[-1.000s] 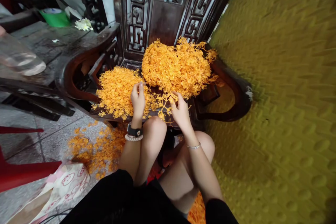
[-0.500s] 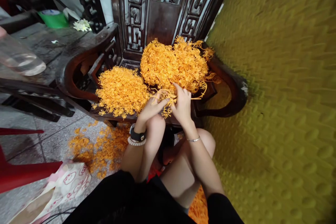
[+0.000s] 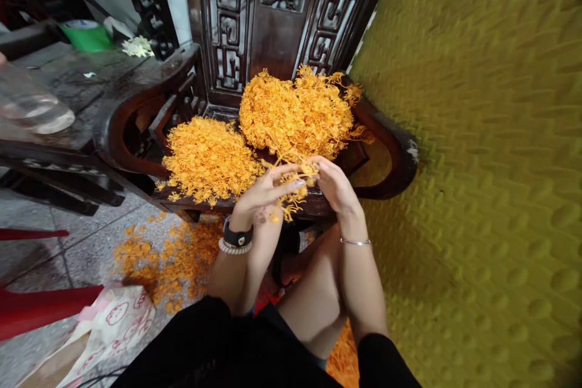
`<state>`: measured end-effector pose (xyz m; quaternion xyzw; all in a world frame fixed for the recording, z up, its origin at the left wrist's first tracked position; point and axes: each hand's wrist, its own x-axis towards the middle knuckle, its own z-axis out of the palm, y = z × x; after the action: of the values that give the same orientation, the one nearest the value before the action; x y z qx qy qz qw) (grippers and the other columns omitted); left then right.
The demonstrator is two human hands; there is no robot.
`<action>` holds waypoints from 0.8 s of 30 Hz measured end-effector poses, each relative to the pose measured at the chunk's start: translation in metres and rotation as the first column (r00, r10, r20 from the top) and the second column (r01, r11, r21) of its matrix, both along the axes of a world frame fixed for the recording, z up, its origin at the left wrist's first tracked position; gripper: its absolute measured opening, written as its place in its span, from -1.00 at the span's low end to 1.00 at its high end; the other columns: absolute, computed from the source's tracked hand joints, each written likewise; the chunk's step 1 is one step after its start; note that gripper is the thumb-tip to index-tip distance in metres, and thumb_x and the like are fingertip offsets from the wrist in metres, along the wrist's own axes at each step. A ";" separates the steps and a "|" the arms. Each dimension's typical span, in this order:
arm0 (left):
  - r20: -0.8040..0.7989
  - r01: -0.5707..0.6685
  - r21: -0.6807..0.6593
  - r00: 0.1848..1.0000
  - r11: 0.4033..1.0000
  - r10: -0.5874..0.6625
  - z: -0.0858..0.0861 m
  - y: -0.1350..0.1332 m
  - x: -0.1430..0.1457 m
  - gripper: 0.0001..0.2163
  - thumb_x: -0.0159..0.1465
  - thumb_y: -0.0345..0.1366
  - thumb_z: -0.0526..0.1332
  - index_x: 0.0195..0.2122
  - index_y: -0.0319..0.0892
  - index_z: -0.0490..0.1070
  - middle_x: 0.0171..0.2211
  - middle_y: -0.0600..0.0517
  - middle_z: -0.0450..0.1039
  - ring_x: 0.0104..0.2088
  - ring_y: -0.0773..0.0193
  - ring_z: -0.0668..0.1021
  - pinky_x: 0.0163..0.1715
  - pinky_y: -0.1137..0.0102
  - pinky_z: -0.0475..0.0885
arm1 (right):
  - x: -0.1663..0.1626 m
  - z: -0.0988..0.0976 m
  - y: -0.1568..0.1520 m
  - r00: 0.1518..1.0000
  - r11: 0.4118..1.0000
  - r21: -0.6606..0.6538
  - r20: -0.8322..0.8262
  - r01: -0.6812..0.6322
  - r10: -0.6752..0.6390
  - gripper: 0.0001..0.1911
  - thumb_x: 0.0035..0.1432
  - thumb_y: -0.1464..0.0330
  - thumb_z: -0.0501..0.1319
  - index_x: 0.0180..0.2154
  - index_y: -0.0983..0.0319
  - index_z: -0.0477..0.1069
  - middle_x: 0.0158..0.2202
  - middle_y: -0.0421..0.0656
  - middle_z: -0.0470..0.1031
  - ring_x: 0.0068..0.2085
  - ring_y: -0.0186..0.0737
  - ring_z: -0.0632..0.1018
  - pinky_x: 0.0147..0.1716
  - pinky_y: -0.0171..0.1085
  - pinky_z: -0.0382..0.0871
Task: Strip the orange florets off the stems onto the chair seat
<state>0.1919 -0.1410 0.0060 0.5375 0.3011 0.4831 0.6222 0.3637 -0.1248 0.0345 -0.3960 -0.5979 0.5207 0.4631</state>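
My left hand (image 3: pixel 261 194) is pinched around several orange plastic sprigs (image 3: pixel 294 201) with thin branching stems, their ends hanging below its fingers. Close on its right, my right hand (image 3: pixel 339 189) has its fingers bent inward, fingertips against the upper right end of the same sprigs; its thumb is mostly hidden. Left of my hands, a heap of small orange plastic pieces (image 3: pixel 209 160) lies on the dark carved wooden chair (image 3: pixel 391 191). Behind them rises a larger pile of tangled orange sprigs (image 3: pixel 295 112).
Orange bits (image 3: pixel 177 260) are strewn on the tiled floor, beside a printed bag (image 3: pixel 122 318) and a red plastic stool (image 3: pixel 45 312). A side table (image 3: pixel 50 76) at left bears green tape (image 3: pixel 88 37) and a clear cup (image 3: pixel 40 106). An embossed yellow surface (image 3: pixel 491 151) stands at right.
My right hand has shifted right and a little down, farther from my left hand. The left hand still holds the sprigs. The whole view has moved slightly.
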 end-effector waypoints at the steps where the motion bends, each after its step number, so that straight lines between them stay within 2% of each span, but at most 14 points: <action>1: -0.005 0.011 0.014 1.000 1.000 -0.011 0.002 -0.002 0.002 -0.66 0.12 -0.09 0.29 -0.13 -0.17 0.48 -0.11 -0.06 0.49 -0.03 0.12 0.48 0.02 0.25 0.34 | -0.002 0.000 -0.001 1.000 1.000 -0.004 0.004 0.011 -0.011 -0.81 0.09 0.18 0.20 -0.37 0.18 0.39 -0.47 -0.25 0.31 -0.44 -0.34 0.31 -0.38 -0.33 0.22; 3: -0.014 -0.046 0.026 0.999 0.999 0.046 0.005 -0.002 0.009 -0.66 0.18 -0.01 0.20 -0.22 -0.19 0.48 -0.22 -0.05 0.51 -0.10 0.14 0.50 -0.02 0.25 0.37 | -0.006 0.000 -0.003 1.000 1.000 0.009 0.019 0.023 -0.023 -0.80 0.04 0.21 0.28 -0.41 0.19 0.36 -0.49 -0.27 0.30 -0.45 -0.37 0.30 -0.40 -0.36 0.20; 6: -0.017 -0.167 0.055 0.986 0.985 0.168 0.003 0.001 0.019 -0.70 0.25 -0.05 0.13 -0.29 -0.19 0.47 -0.30 -0.01 0.49 -0.17 0.22 0.51 -0.05 0.29 0.39 | -0.012 -0.004 -0.001 0.999 1.000 -0.003 -0.031 0.020 -0.020 -0.77 0.00 0.23 0.33 -0.43 0.20 0.35 -0.52 -0.29 0.30 -0.47 -0.40 0.30 -0.43 -0.38 0.20; 9: -0.105 -0.162 0.101 0.979 0.982 0.173 -0.001 0.005 0.022 -0.77 0.27 -0.15 0.13 -0.32 -0.19 0.46 -0.35 0.01 0.48 -0.22 0.27 0.50 -0.13 0.37 0.40 | -0.017 -0.006 0.002 0.990 0.992 -0.121 -0.130 0.045 -0.061 -0.75 -0.02 0.21 0.34 -0.42 0.19 0.32 -0.58 -0.32 0.23 -0.56 -0.43 0.25 -0.53 -0.40 0.16; 12: -0.233 -0.174 0.181 0.949 0.968 0.214 -0.001 0.006 0.021 -0.78 0.29 -0.19 0.09 -0.38 -0.19 0.41 -0.42 0.04 0.43 -0.34 0.32 0.47 -0.26 0.44 0.37 | -0.021 -0.005 0.005 0.969 0.975 -0.206 -0.208 0.087 -0.131 -0.73 -0.06 0.24 0.35 -0.44 0.18 0.27 -0.65 -0.38 0.10 -0.64 -0.48 0.11 -0.63 -0.43 0.05; 15: -0.388 -0.198 0.302 0.868 0.932 0.310 0.007 0.001 0.022 -0.76 0.31 -0.19 0.06 -0.44 -0.18 0.36 -0.53 0.09 0.33 -0.48 0.37 0.38 -0.38 0.46 0.28 | -0.022 0.000 0.006 0.933 0.968 -0.162 -0.274 0.193 -0.232 -0.73 -0.10 0.31 0.36 -0.47 0.19 0.26 -0.68 -0.41 0.02 -0.66 -0.51 0.07 -0.66 -0.45 -0.01; 18: -0.459 -0.225 0.383 0.795 0.896 0.396 0.018 -0.006 0.024 -0.76 0.32 -0.20 0.06 -0.45 -0.18 0.34 -0.57 0.11 0.29 -0.52 0.38 0.34 -0.42 0.47 0.24 | -0.024 0.006 0.005 0.892 0.952 -0.085 -0.336 0.293 -0.304 -0.76 -0.11 0.37 0.35 -0.48 0.19 0.26 -0.67 -0.40 0.06 -0.64 -0.51 0.12 -0.65 -0.47 0.03; 21: -0.484 -0.209 0.402 0.778 0.891 0.401 0.020 -0.008 0.022 -0.77 0.32 -0.22 0.06 -0.45 -0.18 0.32 -0.57 0.10 0.28 -0.52 0.37 0.34 -0.42 0.47 0.23 | -0.027 0.006 0.007 0.885 0.954 -0.139 -0.359 0.264 -0.297 -0.76 -0.11 0.40 0.34 -0.51 0.20 0.25 -0.67 -0.39 0.07 -0.64 -0.52 0.12 -0.67 -0.49 0.03; 24: -0.492 -0.205 0.398 0.775 0.894 0.396 0.012 -0.007 0.016 -0.77 0.32 -0.23 0.04 -0.46 -0.18 0.29 -0.55 0.10 0.29 -0.50 0.37 0.34 -0.41 0.46 0.23 | -0.031 0.003 0.012 0.890 0.952 -0.249 -0.371 0.179 -0.265 -0.75 -0.13 0.43 0.33 -0.54 0.21 0.23 -0.68 -0.40 0.04 -0.65 -0.53 0.10 -0.69 -0.50 0.03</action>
<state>0.2079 -0.1475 0.0184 0.6932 0.4701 0.4405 0.3231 0.3325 -0.1131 0.0371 -0.3937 -0.3833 0.5935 0.5881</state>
